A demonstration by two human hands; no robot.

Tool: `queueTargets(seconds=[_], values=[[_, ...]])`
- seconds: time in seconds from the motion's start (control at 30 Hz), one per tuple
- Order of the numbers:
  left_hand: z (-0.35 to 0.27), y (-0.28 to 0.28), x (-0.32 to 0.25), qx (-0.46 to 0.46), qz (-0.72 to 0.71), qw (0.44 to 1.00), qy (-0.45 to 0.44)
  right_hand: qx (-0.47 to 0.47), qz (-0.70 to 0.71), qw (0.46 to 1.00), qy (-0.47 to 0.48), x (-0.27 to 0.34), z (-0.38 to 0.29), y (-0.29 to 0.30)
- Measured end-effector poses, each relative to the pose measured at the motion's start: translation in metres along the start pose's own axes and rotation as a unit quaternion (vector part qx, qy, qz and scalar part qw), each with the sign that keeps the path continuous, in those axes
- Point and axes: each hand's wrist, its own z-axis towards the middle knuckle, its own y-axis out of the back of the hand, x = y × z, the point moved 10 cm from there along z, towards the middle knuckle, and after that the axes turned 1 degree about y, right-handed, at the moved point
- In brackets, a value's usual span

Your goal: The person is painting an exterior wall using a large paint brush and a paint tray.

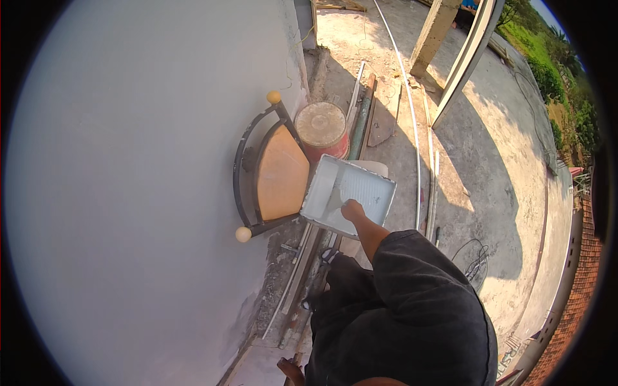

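Observation:
My right hand (352, 211) is closed around a tool with a flat, pale, flared end, perhaps a scraper or brush. That end reaches into a white paint tray (369, 190) with a ribbed slope and pale liquid at its left side. Left of the tray stands a wooden panel (282, 176) in a curved black frame with pale round knobs, apparently part of a chair. What supports the tray is hidden. My left hand (291, 370) hangs low by the bottom edge, near the wall's base; its fingers are partly visible and any grip is unclear.
A smooth pale wall (145, 183) fills the left side. Behind the tray is a lidded red bucket (321, 128). Pipes and boards (359, 128) lie along the wall near my feet. A concrete post (432, 36), a long white pipe (408, 91) and coiled cable (477, 265) are right. Another person (467, 12) is far off.

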Motion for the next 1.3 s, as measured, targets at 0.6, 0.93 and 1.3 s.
queueTargets(seconds=[0.6,0.93,1.3], values=[[-0.029,-0.006,-0.029,0.007,0.02,0.998,-0.067,-0.028,0.068,0.997,0.019,0.004,0.024,-0.017],[-0.023,-0.006,-0.005,-0.025,-0.056,0.998,-0.002,-0.069,-0.057,0.995,0.047,0.0,-0.03,0.029],[-0.031,-0.015,-0.02,-0.025,-0.037,0.999,0.005,-0.124,-0.037,0.99,0.065,-0.02,-0.027,0.042]])
